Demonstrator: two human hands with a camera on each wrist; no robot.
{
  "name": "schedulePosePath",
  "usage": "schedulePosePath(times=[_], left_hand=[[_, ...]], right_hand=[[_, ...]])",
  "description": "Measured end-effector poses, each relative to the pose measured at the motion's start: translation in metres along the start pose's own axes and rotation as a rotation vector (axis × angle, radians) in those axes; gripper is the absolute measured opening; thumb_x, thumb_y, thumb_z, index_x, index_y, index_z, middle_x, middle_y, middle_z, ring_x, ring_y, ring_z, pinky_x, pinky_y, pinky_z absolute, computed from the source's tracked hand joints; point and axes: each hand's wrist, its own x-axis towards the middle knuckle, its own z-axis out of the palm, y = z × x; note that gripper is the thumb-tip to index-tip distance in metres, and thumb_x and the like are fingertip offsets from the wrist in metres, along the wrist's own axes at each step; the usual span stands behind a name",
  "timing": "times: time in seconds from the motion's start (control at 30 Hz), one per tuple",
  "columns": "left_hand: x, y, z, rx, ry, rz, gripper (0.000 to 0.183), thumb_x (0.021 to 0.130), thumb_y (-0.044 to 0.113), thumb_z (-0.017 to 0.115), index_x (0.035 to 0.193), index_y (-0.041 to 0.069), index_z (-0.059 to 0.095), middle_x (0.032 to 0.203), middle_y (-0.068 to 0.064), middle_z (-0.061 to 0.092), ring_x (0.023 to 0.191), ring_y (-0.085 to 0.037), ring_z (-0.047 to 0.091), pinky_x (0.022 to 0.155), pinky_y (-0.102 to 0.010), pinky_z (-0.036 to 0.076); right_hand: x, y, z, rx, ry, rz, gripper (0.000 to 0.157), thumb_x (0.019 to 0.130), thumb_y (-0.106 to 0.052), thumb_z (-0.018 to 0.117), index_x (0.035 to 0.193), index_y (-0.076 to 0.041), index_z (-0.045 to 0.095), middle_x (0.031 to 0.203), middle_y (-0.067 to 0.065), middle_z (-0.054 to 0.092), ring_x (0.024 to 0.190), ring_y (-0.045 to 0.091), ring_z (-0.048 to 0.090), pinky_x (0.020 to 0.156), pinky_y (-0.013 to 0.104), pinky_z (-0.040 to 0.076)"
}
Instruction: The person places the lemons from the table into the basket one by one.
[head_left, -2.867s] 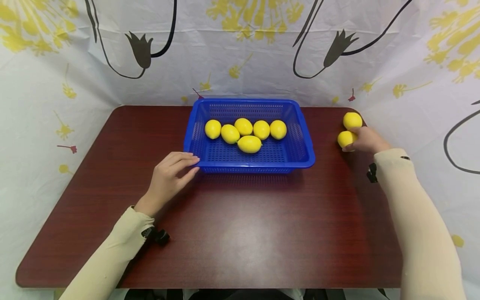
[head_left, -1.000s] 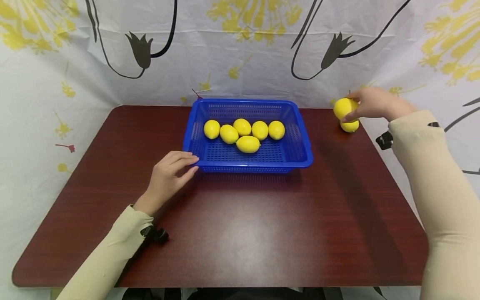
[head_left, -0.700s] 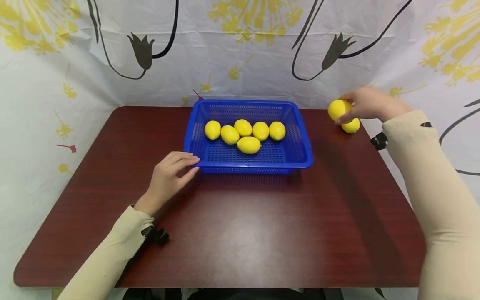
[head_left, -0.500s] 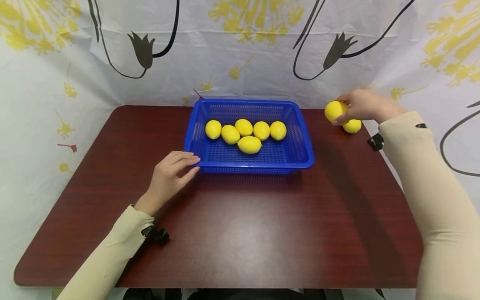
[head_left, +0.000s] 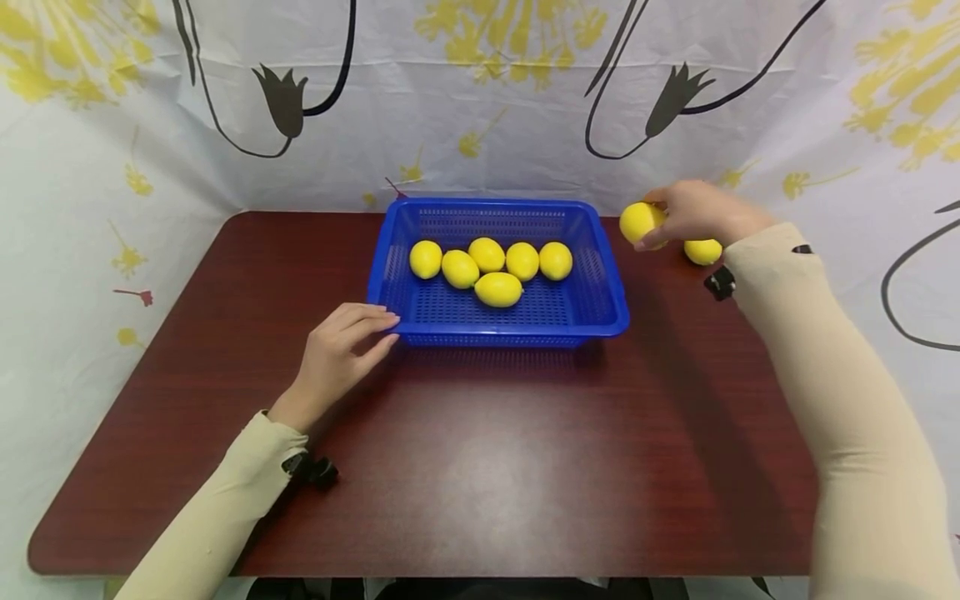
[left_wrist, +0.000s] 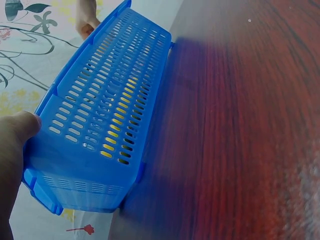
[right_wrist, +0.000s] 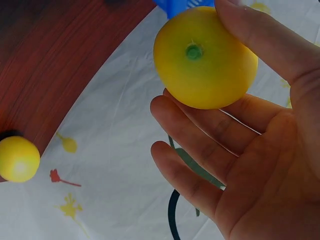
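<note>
A blue plastic basket point(head_left: 498, 327) with perforated walls stands at the back middle of the table, several lemons point(head_left: 498, 289) lying in it. My left hand point(head_left: 337, 354) holds its front-left corner, fingers on the rim and thumb below; the left wrist view shows a digit point(left_wrist: 22, 125) against the rim. To the right of the basket, my right hand point(head_left: 697, 212) holds a lemon point(head_left: 641, 223) in the air between thumb and fingers. The right wrist view shows that lemon point(right_wrist: 202, 60) with its green stem end, two fingers extended apart from it. Another lemon point(head_left: 702, 252) lies behind the right wrist.
The dark red-brown table point(head_left: 480, 467) reaches to a white patterned cloth point(head_left: 480, 100) hanging behind and at the sides. The loose lemon point(right_wrist: 19, 159) sits close to the table's edge.
My right hand has lifted one of the two right-hand lemons off the table and carried it left towards the basket. The other lemon stays behind. My left hand and the basket keep their places.
</note>
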Motion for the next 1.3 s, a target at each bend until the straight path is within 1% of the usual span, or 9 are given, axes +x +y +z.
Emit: schedulePosePath(times=[0.13, 0.3, 0.47, 0.6, 0.77, 0.97, 1.07, 1.17, 1.3], left_hand=[[0.0, 0.001, 0.0, 0.001, 0.003, 0.0, 0.032, 0.076, 0.011, 0.085, 0.106, 0.008, 0.077, 0.105, -0.009, 0.075, 0.103, -0.024, 0.067, 0.102, -0.023, 0.05], [0.0, 0.0, 0.0, -0.001, -0.003, 0.0, 0.033, 0.075, 0.01, 0.085, 0.107, 0.009, 0.077, 0.106, -0.009, 0.075, 0.103, -0.024, 0.067, 0.101, -0.024, 0.051], [-0.001, -0.001, 0.0, 0.001, 0.0, 0.007, 0.034, 0.075, 0.009, 0.085, 0.107, 0.009, 0.077, 0.106, -0.008, 0.075, 0.103, -0.023, 0.067, 0.097, -0.032, 0.054], [-0.001, -0.003, 0.001, 0.001, 0.013, 0.018, 0.035, 0.074, 0.008, 0.086, 0.107, 0.009, 0.077, 0.105, -0.009, 0.076, 0.103, -0.024, 0.067, 0.095, -0.036, 0.055], [-0.001, -0.003, 0.002, 0.003, 0.007, 0.006, 0.035, 0.074, 0.008, 0.086, 0.108, 0.009, 0.077, 0.106, -0.008, 0.076, 0.103, -0.023, 0.067, 0.097, -0.033, 0.054], [-0.002, -0.003, 0.002, -0.012, 0.001, -0.006, 0.036, 0.073, 0.006, 0.085, 0.108, 0.009, 0.077, 0.105, -0.009, 0.075, 0.103, -0.024, 0.067, 0.095, -0.037, 0.055], [-0.002, -0.002, 0.001, -0.001, -0.007, -0.01, 0.037, 0.073, 0.007, 0.085, 0.109, 0.009, 0.076, 0.106, -0.009, 0.075, 0.104, -0.024, 0.067, 0.096, -0.036, 0.055], [-0.002, -0.002, 0.001, 0.007, -0.013, -0.008, 0.037, 0.073, 0.007, 0.086, 0.109, 0.009, 0.076, 0.107, -0.008, 0.075, 0.105, -0.023, 0.067, 0.097, -0.036, 0.055], [-0.002, -0.002, 0.001, 0.005, -0.009, -0.005, 0.036, 0.073, 0.008, 0.086, 0.108, 0.009, 0.076, 0.107, -0.009, 0.075, 0.104, -0.023, 0.067, 0.1, -0.029, 0.053]], right_hand=[[0.008, -0.009, 0.002, -0.007, 0.009, -0.01, 0.076, 0.082, -0.043, 0.077, 0.14, -0.001, 0.051, 0.121, 0.023, 0.063, 0.098, 0.034, 0.052, 0.078, 0.038, 0.04], [0.017, -0.018, 0.003, -0.02, 0.008, -0.03, 0.078, 0.082, -0.043, 0.077, 0.14, 0.001, 0.051, 0.124, 0.025, 0.063, 0.097, 0.034, 0.054, 0.079, 0.04, 0.043], [0.021, -0.024, 0.003, -0.024, 0.008, -0.048, 0.076, 0.082, -0.04, 0.077, 0.141, 0.0, 0.051, 0.12, 0.023, 0.065, 0.095, 0.032, 0.054, 0.08, 0.039, 0.042], [0.022, -0.03, 0.002, -0.028, 0.019, -0.069, 0.073, 0.081, -0.04, 0.078, 0.138, -0.001, 0.054, 0.116, 0.021, 0.066, 0.092, 0.03, 0.055, 0.077, 0.037, 0.042], [0.025, -0.04, 0.003, -0.048, 0.019, -0.097, 0.072, 0.081, -0.039, 0.078, 0.138, -0.002, 0.055, 0.116, 0.021, 0.067, 0.092, 0.029, 0.055, 0.076, 0.037, 0.042], [0.032, -0.052, 0.006, -0.045, -0.008, -0.107, 0.076, 0.082, -0.039, 0.077, 0.143, -0.002, 0.05, 0.121, 0.021, 0.065, 0.095, 0.03, 0.054, 0.082, 0.041, 0.045], [0.036, -0.057, 0.009, -0.055, -0.012, -0.115, 0.079, 0.082, -0.04, 0.077, 0.143, 0.0, 0.049, 0.125, 0.024, 0.063, 0.099, 0.032, 0.055, 0.086, 0.044, 0.046], [0.04, -0.062, 0.012, -0.057, -0.02, -0.121, 0.077, 0.082, -0.04, 0.077, 0.143, -0.001, 0.049, 0.127, 0.024, 0.062, 0.101, 0.032, 0.056, 0.087, 0.045, 0.047], [0.042, -0.07, 0.016, -0.057, -0.03, -0.123, 0.074, 0.083, -0.039, 0.077, 0.142, -0.003, 0.051, 0.128, 0.021, 0.062, 0.104, 0.033, 0.056, 0.089, 0.047, 0.048]])
